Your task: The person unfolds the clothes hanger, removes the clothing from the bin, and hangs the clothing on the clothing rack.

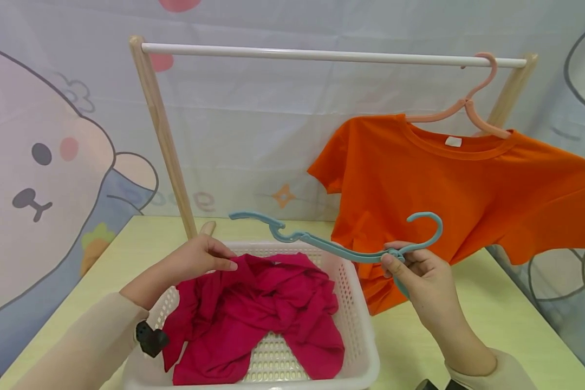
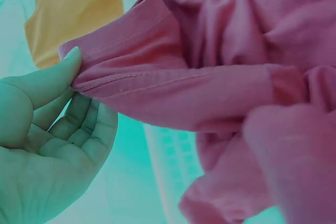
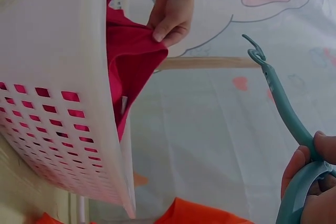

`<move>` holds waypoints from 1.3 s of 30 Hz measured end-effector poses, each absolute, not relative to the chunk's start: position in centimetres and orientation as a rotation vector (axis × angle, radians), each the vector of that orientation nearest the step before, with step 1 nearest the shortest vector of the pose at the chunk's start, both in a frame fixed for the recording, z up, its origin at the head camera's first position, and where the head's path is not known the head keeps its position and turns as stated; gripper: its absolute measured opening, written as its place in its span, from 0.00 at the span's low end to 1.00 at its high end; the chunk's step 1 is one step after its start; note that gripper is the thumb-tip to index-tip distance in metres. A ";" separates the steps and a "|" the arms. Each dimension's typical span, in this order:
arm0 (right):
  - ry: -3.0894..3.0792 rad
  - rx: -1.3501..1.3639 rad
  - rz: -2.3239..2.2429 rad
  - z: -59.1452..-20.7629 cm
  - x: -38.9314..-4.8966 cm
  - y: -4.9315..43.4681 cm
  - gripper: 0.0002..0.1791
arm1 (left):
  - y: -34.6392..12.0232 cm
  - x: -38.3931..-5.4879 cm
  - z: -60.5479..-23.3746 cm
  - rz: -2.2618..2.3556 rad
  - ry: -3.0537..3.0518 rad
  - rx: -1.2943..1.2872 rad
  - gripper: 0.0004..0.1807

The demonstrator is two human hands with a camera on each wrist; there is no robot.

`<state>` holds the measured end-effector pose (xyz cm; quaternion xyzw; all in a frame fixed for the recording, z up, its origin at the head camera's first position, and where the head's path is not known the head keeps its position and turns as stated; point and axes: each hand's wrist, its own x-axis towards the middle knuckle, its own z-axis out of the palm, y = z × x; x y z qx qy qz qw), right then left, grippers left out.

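A crumpled magenta garment (image 1: pixel 273 303) lies in a white plastic basket (image 1: pixel 368 346), part of it over the left rim. My left hand (image 1: pixel 202 260) pinches its upper edge between thumb and fingers; the left wrist view shows the stitched edge of the garment (image 2: pixel 136 51) at the thumb tip. To the right of the basket, my right hand (image 1: pixel 426 281) grips a blue folding hanger (image 1: pixel 341 250) near its hook joint. One arm of the hanger reaches left above the garment, and the hook points up. The right wrist view shows the hanger (image 3: pixel 286 111) apart from the cloth.
Behind the basket stands a rack with a white rod (image 1: pixel 283 53) and wooden posts (image 1: pixel 163 135). An orange T-shirt (image 1: pixel 419 179) hangs at its right end on a pink hanger (image 1: pixel 482 86), its lower part reaching the pale table (image 1: pixel 487 325). A printed cloth backdrop (image 1: pixel 253 146) is behind.
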<state>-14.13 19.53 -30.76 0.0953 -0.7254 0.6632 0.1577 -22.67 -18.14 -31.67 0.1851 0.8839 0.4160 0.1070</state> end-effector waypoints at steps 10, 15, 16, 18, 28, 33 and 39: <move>-2.112 0.267 1.862 -30.9 -14.4 19.6 0.07 | -18.5 -22.6 -28.9 1.236 2.610 0.592 0.15; -2.117 0.263 1.853 -30.9 -14.4 19.7 0.06 | -18.6 -22.5 -27.4 1.207 2.640 0.606 0.16; -2.111 0.265 1.859 -30.9 -14.4 19.7 0.06 | -18.6 -22.4 -27.1 1.207 2.646 0.615 0.16; -2.101 0.271 1.864 -30.9 -14.4 19.7 0.06 | -18.6 -22.4 -26.6 1.211 2.653 0.629 0.16; -2.079 0.280 1.878 -31.1 -14.5 19.9 0.07 | -18.7 -21.8 -24.0 1.286 2.688 0.686 0.13; -2.073 0.268 1.894 -31.2 -14.4 20.1 0.07 | -18.7 -21.2 -23.0 1.306 2.681 0.701 0.12; -2.073 0.241 1.905 -31.1 -14.3 20.2 0.07 | -18.7 -20.8 -22.5 1.278 2.696 0.699 0.12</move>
